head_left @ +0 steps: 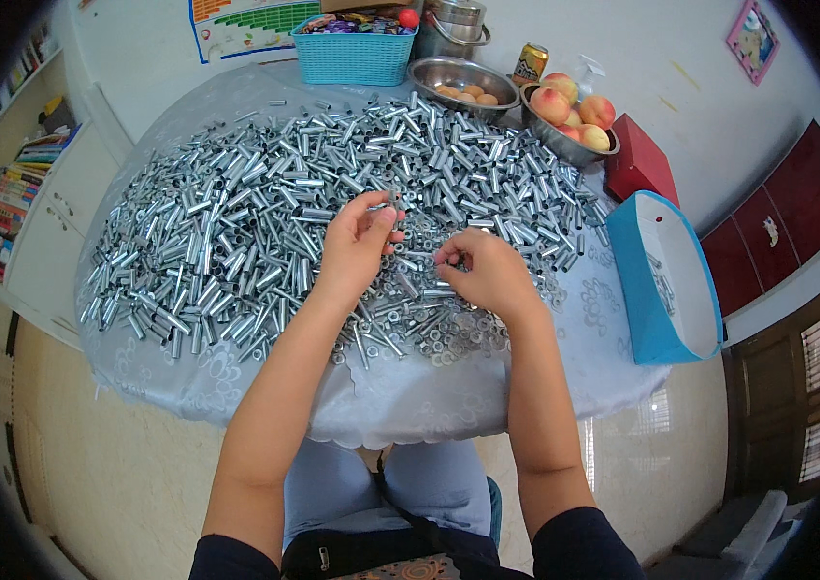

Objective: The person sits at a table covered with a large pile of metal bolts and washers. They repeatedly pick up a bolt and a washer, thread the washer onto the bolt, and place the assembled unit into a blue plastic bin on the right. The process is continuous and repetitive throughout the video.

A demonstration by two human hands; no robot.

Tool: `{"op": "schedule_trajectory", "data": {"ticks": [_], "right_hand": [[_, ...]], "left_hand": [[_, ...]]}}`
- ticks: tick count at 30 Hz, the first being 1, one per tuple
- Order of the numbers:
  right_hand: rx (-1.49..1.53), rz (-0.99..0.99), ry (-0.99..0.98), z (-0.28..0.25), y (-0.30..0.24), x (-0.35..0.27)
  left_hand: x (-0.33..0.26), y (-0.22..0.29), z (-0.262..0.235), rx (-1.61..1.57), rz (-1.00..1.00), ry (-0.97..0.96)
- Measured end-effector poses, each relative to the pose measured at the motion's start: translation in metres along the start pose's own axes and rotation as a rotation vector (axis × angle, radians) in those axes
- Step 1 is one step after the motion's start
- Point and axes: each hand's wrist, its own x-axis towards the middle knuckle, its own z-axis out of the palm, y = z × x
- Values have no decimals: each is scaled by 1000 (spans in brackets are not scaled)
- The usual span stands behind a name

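A wide heap of silvery metal tubes point(236, 193) covers much of the table, with bolts, nuts and flat washers point(473, 333) gathered at its near right part. Over the middle of the heap, my left hand point(359, 237) has its fingers closed around a small upright metal part point(393, 200), bolt-like in look, its exact kind too small to tell. To its right, my right hand point(487, 271) hovers low over the washers and nuts with thumb and fingers pinched together. Whatever lies in that pinch is hidden.
A blue open box point(666, 280) at the right holds a few metal pieces. Along the back stand a turquoise basket point(354, 58), a steel bowl of eggs point(463, 82), a bowl of peaches point(569, 145), a can point(530, 63) and a red box point(640, 159).
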Motion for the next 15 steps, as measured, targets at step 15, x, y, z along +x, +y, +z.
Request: {"op": "schedule_trajectory", "data": {"ticks": [15], "right_hand": [[-132,84,-51,2,0,-3]], "left_hand": [[0,-6,2,-67,29,-3]]}}
